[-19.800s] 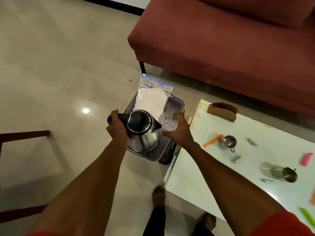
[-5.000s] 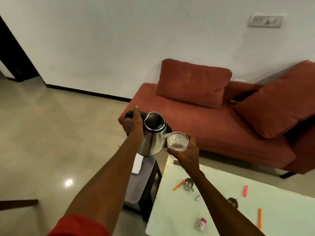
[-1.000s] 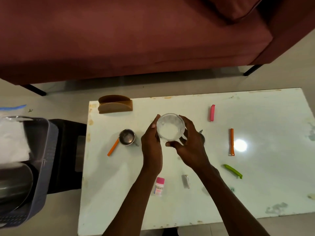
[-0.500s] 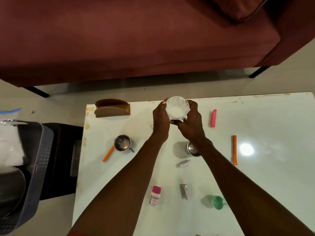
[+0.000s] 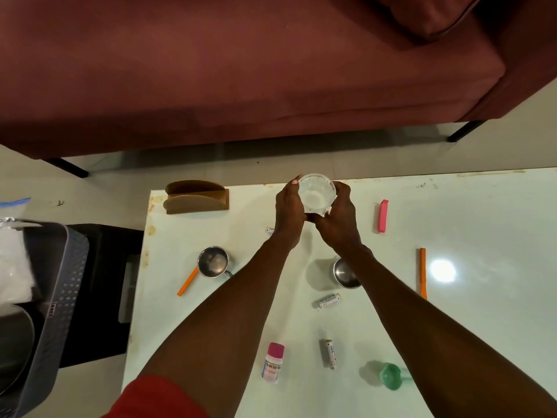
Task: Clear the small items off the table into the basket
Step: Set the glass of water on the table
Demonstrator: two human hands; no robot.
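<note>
Gripping the glass [image 5: 317, 193], your left hand [image 5: 289, 212] and right hand [image 5: 339, 220] cup it between them over the desk [image 5: 467, 297].

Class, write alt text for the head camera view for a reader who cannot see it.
Both hands, left hand and right hand, hold a clear glass over the far edge of a pale table. Clips, batteries, steel cups and a pill bottle lie scattered; a grey basket stands left.
</note>
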